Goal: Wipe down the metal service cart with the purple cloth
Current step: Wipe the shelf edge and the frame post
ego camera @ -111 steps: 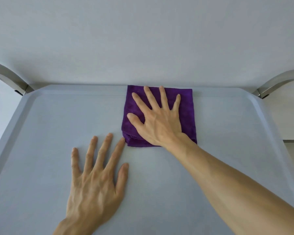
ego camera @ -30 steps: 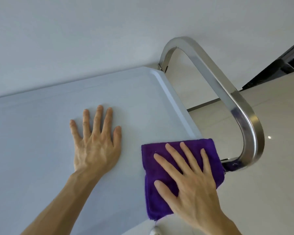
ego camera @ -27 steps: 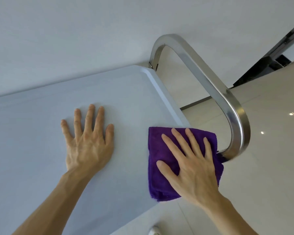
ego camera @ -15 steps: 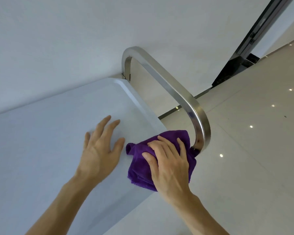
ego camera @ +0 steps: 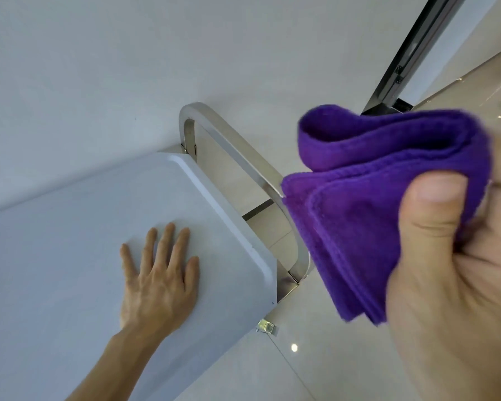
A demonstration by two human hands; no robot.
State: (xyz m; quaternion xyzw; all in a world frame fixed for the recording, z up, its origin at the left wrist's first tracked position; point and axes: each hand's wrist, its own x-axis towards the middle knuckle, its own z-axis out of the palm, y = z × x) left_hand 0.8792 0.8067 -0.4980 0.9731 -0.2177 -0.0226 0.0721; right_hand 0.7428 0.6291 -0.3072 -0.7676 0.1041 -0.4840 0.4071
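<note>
both of our hands sit differently against the cart top than they did half a second ago, and the cloth has gone with one of them. nearest the camera, our right hand [ego camera: 446, 270] now holds the purple cloth [ego camera: 368, 204] up in the air, well off the cart top [ego camera: 70, 241], large and a little blurred in the view. the thumb presses the folded layers against the curled fingers behind them, so the grip is a firm pinch on the cloth's near edge, and the rest of the fabric hangs and loops loose above and below it. half a second ago that same hand was bunching the cloth at the cart top's right rim, by the base of the handle; a second ago it lay flat on it, wiping along that rim.

below and to the left of the cloth, our left hand [ego camera: 159, 273] rests flat on the cart top, fingers straight and close together, holding nothing, just inside the right rim. it has settled down again after lifting its fingers a moment ago.

beyond the cart top's right rim, the metal handle [ego camera: 237, 157] arches from the far corner to the near corner, with the cloth passing in front of its near leg. farther off lie the pale floor [ego camera: 330, 357] and the wall [ego camera: 128, 68].

we judge the flat-surface pass finished on this side. the lift looks like a regrip or refold, probably before we take the handle, which appears untouched along its upper run.
</note>
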